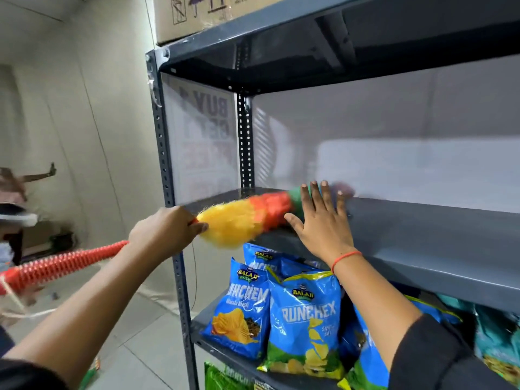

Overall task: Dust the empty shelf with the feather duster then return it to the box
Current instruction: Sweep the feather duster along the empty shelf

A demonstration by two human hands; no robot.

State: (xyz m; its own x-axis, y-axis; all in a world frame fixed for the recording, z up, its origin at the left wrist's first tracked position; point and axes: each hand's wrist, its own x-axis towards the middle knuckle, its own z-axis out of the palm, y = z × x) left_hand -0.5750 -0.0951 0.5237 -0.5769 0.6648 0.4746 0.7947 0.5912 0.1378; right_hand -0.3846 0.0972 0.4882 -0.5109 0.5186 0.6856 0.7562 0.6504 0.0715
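Observation:
The feather duster [247, 218] has a fluffy head in yellow, orange and green bands and a long red ribbed handle that runs back to the lower left. Its head lies across the left end of the empty grey metal shelf [422, 237], blurred by motion. My left hand [166, 230] is shut on the handle right behind the yellow fluff. My right hand [323, 218] is spread flat with fingers apart on the shelf's front edge, just right of the orange band and partly covering the green tip. No box for the duster is identifiable.
Blue snack bags [281, 311] fill the shelf below. A cardboard carton [191, 15] sits on top of the rack. The perforated grey upright [168, 170] stands at the rack's left corner. Another person [17, 190] is at the far left by the wall.

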